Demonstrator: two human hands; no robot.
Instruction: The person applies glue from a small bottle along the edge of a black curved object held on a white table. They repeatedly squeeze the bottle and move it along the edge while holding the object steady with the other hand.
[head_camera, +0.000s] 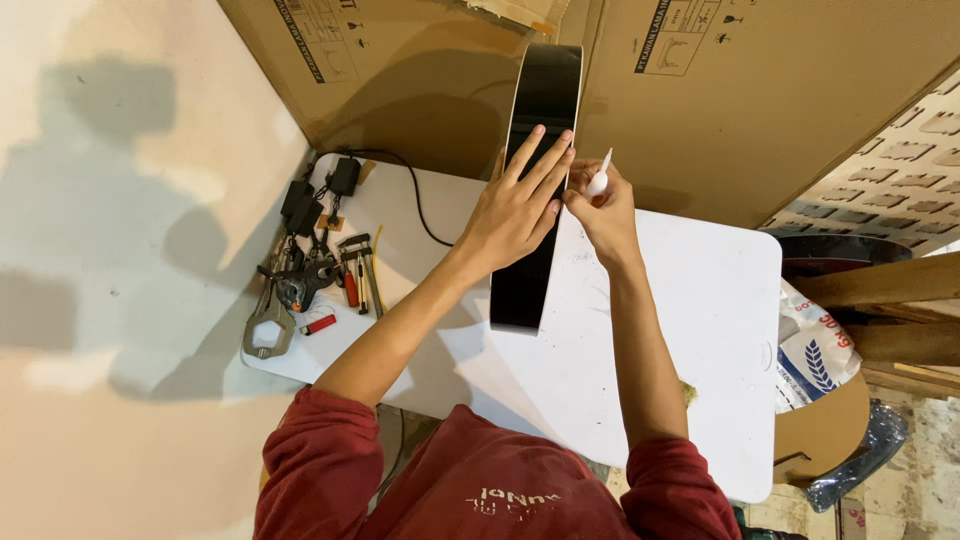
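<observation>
At twelve o'clock on white surface: left hand flat, fingers spread, on glossy black guitar body; right hand pinched on small white applicator at binding edge; work seemingly midway.

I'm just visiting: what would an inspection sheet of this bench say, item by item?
Surface: white table, scuffed, set against cardboard.
Job's things: glossy black guitar body with pale edge binding, standing on its side on the table; small white nozzle bottle at its edge.
Clutter: pile of hand tools at the table's left end, including clamps, pliers, a hexagonal metal wrench and a red lighter.
Hands: left hand flat on the black side, fingers spread; right hand pinching the bottle.
Cables: black cord running from black adapters toward the guitar.
Surroundings: cardboard boxes behind, printed sack and wood pieces at right.
</observation>
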